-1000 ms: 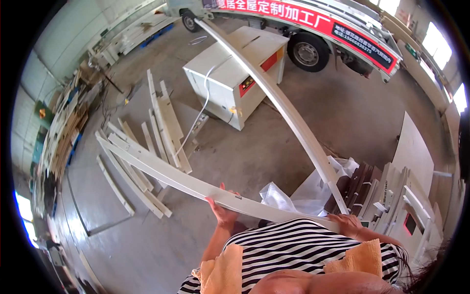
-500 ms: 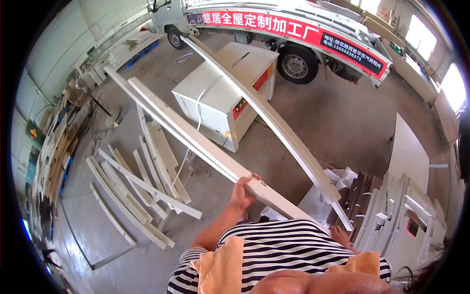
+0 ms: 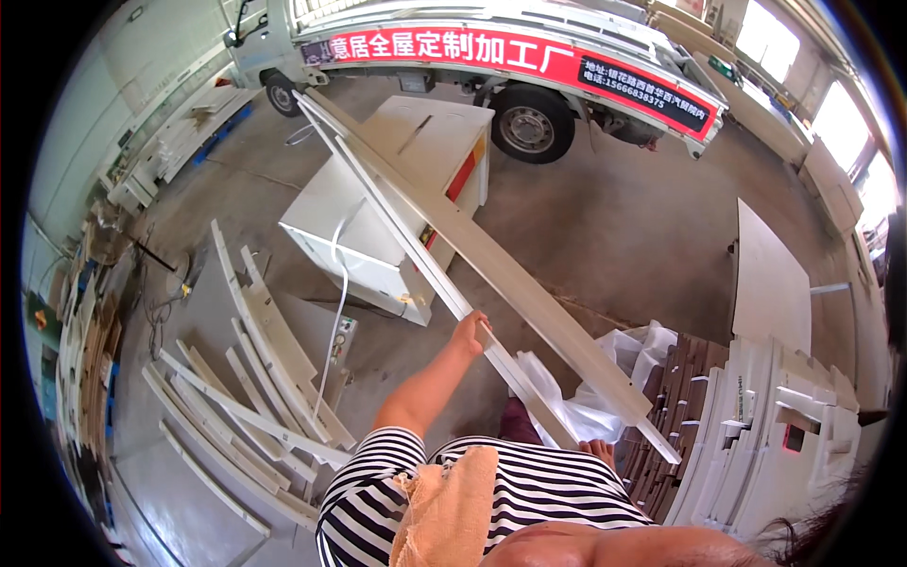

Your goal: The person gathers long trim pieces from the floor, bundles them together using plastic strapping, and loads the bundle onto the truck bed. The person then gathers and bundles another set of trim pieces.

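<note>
My left hand (image 3: 470, 334) is closed around a long, narrow white board (image 3: 416, 248), with the arm stretched forward. The board slants from my chest toward the far left. At its near end, my right hand (image 3: 598, 451) is close against my shirt with its fingers curled, seemingly gripping the board; part of this hand is hidden. Just right of the held board, a wider long board (image 3: 510, 269) lies at a slant over the white box-shaped machine (image 3: 378, 213). The far ends of the two boards come close together, while their near ends are apart.
Several white strips (image 3: 255, 378) lie on the floor at left, near a white hose (image 3: 340, 312). Stacks of brown strips (image 3: 675, 416) and white panels (image 3: 756, 472) stand at right, beside crumpled plastic sheeting (image 3: 567, 406). A parked truck (image 3: 529, 123) spans the far side.
The held board has swung right, close to the wider board. My left arm has stretched farther forward, and my right hand has come nearer my chest. The view has shifted right.
</note>
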Action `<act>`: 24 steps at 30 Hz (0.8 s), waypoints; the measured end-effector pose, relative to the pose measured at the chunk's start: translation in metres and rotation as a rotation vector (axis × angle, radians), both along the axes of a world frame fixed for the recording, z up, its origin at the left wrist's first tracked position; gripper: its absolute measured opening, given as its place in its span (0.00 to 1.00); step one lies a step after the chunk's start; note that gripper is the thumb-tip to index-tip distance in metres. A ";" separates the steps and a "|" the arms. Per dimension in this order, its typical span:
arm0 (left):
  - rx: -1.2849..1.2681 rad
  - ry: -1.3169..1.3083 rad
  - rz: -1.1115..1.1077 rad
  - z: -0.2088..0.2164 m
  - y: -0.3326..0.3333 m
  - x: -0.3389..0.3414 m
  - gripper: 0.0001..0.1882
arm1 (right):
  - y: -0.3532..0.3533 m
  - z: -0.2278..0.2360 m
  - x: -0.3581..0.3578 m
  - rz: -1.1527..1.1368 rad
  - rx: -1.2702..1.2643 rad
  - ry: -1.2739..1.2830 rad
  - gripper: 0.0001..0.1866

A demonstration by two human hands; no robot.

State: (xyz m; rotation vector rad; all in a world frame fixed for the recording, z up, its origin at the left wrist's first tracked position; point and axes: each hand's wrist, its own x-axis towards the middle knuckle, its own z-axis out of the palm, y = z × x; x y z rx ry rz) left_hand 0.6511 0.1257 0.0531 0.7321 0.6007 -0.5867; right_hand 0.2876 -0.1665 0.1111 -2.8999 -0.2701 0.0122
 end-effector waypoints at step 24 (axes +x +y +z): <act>0.261 -0.086 0.036 -0.022 -0.078 0.155 0.32 | -0.077 -0.018 0.347 -0.153 0.293 0.404 0.45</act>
